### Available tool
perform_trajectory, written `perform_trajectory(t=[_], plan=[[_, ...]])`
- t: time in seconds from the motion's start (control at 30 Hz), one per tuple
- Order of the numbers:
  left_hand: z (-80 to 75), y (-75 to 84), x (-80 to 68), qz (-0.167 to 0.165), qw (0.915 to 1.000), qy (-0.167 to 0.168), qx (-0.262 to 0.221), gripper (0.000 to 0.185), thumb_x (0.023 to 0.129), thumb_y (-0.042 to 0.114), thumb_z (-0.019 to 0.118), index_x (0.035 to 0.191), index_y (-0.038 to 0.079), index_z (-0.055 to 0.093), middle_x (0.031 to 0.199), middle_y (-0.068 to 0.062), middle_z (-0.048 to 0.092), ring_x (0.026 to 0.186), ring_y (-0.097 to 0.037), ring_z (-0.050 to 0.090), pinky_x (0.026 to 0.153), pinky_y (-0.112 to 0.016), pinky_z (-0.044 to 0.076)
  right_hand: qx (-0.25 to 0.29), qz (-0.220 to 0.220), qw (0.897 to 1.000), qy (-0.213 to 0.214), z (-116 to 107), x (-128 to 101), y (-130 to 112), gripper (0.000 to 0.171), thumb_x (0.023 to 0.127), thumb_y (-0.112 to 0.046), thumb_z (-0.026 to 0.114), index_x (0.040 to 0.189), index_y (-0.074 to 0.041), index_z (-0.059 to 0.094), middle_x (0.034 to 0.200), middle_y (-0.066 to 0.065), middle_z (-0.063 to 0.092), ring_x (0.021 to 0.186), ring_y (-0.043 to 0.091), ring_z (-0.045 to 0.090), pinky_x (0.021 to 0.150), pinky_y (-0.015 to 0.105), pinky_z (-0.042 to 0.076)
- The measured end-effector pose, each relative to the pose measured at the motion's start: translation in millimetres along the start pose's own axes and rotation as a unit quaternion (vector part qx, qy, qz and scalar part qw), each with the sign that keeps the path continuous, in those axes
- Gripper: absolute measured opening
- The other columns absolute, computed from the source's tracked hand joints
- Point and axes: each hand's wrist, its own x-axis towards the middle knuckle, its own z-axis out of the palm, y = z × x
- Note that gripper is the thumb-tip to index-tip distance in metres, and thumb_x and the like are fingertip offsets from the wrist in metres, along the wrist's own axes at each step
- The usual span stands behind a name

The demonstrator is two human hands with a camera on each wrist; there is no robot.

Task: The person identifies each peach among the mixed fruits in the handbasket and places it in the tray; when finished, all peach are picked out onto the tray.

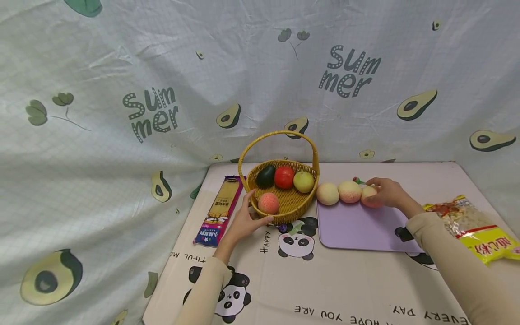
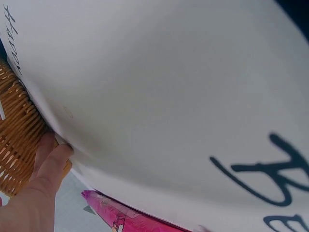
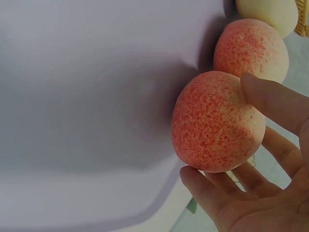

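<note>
My right hand (image 1: 387, 193) grips a pink-speckled peach (image 3: 217, 121), thumb on top and fingers round its side. This peach is the rightmost of three in a row; a second peach (image 1: 350, 192) touches it, and a paler peach (image 1: 327, 194) stands at the left. All lie along the far edge of a lilac tray (image 1: 361, 230). At the near left corner of a wicker basket (image 1: 302, 210), my left hand (image 1: 243, 222) rests spread, fingers and thumb touching its outside. In the basket lie a dark green avocado (image 1: 266, 176), red tomato (image 1: 284, 177), yellow-green fruit (image 1: 303, 182) and pink peach (image 1: 268, 203).
A pack of pasta (image 1: 219, 212) lies left of the basket, a yellow noodle bag (image 1: 475, 228) right of the tray. Close to the basket's front is a small purple thing (image 1: 283, 228). A small red-and-green thing (image 1: 358, 180) sits behind the peaches. Printed curtains (image 1: 260, 81) hang behind.
</note>
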Motion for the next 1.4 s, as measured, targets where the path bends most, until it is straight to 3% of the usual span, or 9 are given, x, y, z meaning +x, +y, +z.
perform_trajectory(t=[0.37,0.57,0.7,0.83,0.9,0.93,1.13,1.27,1.4], plan=[[-0.1,1.2,-0.7,-0.004,1.0,0.0,0.001,0.105,0.085,0.049,0.084,0.162,0.042,0.014,0.169,-0.012,0.032,0.15,-0.041,0.043,0.116,-0.059,0.046,-0.014,-0.019,1.0,0.0,-8,-3,-4,0.065,0.086,-0.024,0.082,0.136,0.009,0.056,0.134,0.047,0.053,0.12,0.063,0.055,0.097,0.07,0.049],[-1.5,3.3,-1.7,-0.005,1.0,-0.004,-0.003,0.106,0.085,0.048,0.085,0.162,0.042,0.013,0.169,-0.012,0.032,0.149,-0.041,0.045,0.115,-0.058,0.047,-0.031,-0.047,0.998,0.006,-15,2,-28,0.063,0.088,-0.025,0.081,0.137,0.005,0.057,0.139,0.044,0.052,0.122,0.062,0.055,0.098,0.071,0.048],[-1.8,3.6,-2.3,-0.005,1.0,-0.004,-0.004,0.106,0.085,0.049,0.084,0.163,0.041,0.013,0.169,-0.013,0.031,0.149,-0.042,0.044,0.116,-0.059,0.046,-0.027,-0.075,0.997,0.008,-16,8,-59,0.061,0.088,-0.024,0.082,0.138,0.003,0.058,0.13,0.036,0.061,0.112,0.052,0.062,0.095,0.065,0.051],[-1.4,2.6,-2.6,-0.005,1.0,-0.003,0.002,0.106,0.085,0.05,0.084,0.164,0.037,0.014,0.169,-0.014,0.032,0.149,-0.043,0.043,0.115,-0.061,0.046,-0.028,-0.125,0.992,0.006,-10,16,-100,0.056,0.089,-0.019,0.081,0.137,0.002,0.061,0.129,0.03,0.066,0.114,0.047,0.064,0.098,0.062,0.052],[-1.0,2.8,-2.6,-0.004,1.0,-0.002,-0.003,0.106,0.086,0.048,0.084,0.164,0.036,0.014,0.168,-0.014,0.033,0.148,-0.042,0.045,0.115,-0.06,0.046,-0.028,-0.151,0.988,-0.004,-5,21,-125,0.054,0.089,-0.017,0.081,0.136,0.002,0.062,0.135,0.029,0.064,0.123,0.05,0.061,0.105,0.064,0.05],[-2.0,2.4,-2.8,-0.004,1.0,-0.002,-0.005,0.106,0.086,0.047,0.084,0.164,0.036,0.014,0.168,-0.014,0.033,0.147,-0.042,0.047,0.115,-0.059,0.047,-0.03,-0.167,0.985,-0.012,-1,25,-140,0.053,0.089,-0.016,0.08,0.136,0.003,0.063,0.138,0.028,0.063,0.129,0.051,0.057,0.109,0.065,0.047],[-4.4,0.7,-4.5,-0.001,0.9999,-0.006,-0.013,0.103,0.087,0.046,0.084,0.162,0.042,0.014,0.166,-0.016,0.034,0.145,-0.041,0.049,0.114,-0.057,0.049,-0.041,-0.201,0.976,-0.079,28,47,-217,0.051,0.091,-0.018,0.079,0.137,-0.003,0.064,0.138,0.02,0.066,0.126,0.04,0.061,0.109,0.056,0.052],[-3.7,-0.7,-4.4,-0.002,0.9999,-0.011,-0.009,0.102,0.086,0.05,0.083,0.16,0.048,0.013,0.167,-0.015,0.035,0.146,-0.04,0.048,0.116,-0.058,0.047,-0.061,-0.208,0.97,-0.113,49,59,-249,0.051,0.091,-0.018,0.08,0.138,-0.005,0.064,0.14,0.018,0.065,0.129,0.035,0.061,0.11,0.05,0.054],[-4.5,-1.1,-3.5,0.006,0.9999,-0.013,0.002,0.103,0.087,0.052,0.081,0.162,0.045,0.011,0.167,-0.015,0.034,0.147,-0.039,0.047,0.117,-0.059,0.045,-0.089,-0.227,0.959,-0.142,67,69,-266,0.046,0.092,-0.014,0.079,0.134,-0.003,0.066,0.138,0.016,0.067,0.125,0.032,0.062,0.11,0.047,0.054]])
